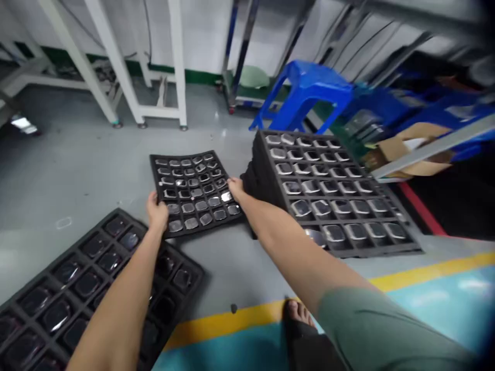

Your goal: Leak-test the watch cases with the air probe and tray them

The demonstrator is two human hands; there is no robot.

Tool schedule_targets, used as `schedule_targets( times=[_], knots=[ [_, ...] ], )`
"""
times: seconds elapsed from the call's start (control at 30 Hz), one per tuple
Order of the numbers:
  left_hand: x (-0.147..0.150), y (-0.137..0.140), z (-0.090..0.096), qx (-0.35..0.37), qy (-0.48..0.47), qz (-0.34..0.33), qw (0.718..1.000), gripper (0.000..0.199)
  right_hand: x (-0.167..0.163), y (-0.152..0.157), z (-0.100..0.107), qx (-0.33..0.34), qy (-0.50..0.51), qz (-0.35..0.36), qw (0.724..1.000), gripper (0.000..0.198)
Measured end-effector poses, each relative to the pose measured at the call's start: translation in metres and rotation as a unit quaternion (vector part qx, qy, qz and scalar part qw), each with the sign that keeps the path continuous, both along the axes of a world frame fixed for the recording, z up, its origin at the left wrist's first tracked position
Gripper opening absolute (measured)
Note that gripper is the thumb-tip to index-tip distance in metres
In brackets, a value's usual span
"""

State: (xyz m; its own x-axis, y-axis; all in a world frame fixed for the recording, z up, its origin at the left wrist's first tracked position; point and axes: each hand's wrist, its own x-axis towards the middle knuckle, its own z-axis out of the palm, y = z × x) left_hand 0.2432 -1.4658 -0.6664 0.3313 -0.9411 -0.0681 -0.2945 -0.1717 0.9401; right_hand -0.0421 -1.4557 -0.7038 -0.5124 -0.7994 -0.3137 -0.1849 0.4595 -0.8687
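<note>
Between my two hands is a black foam tray [211,230], its compartments filled with rounded, glassy pieces like watch faces. My left hand [158,212] grips the tray's left edge, and my right hand [235,188] is closed on its right edge. The tray sags a little in the middle. To the right rises a stack of similar black trays [266,190], the top one full of the same kind of pieces. Below my left forearm lies another black tray [127,219] with larger dark glassy pieces; my arm hides part of it.
A blue plastic stool [315,85] stands behind the stack. White table legs [178,67] rise at the back left. An open cardboard box [415,147] and blue bins [410,108] sit at the right. A yellow floor line [240,314] crosses near my foot [299,312].
</note>
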Motion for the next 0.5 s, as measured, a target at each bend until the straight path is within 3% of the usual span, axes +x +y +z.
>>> schedule_targets(
  times=[0.13,0.27,0.4,0.5],
  knots=[
    [0.003,0.0,-0.046,0.069,-0.029,0.011,0.997,0.038,0.0,0.005,-0.032,0.052,0.013,-0.013,0.998,0.034],
    [0.008,0.001,-0.058,0.112,-0.066,0.024,0.991,0.038,0.006,0.009,-0.023,0.085,0.044,-0.022,0.995,0.034],
    [0.011,0.003,-0.053,0.132,-0.077,0.009,0.988,0.038,0.021,-0.011,0.025,0.092,0.085,0.005,0.992,0.032],
    [0.01,0.012,-0.05,0.123,-0.073,-0.018,0.99,0.04,0.031,-0.04,0.092,0.056,0.119,0.056,0.99,0.033]
  ],
)
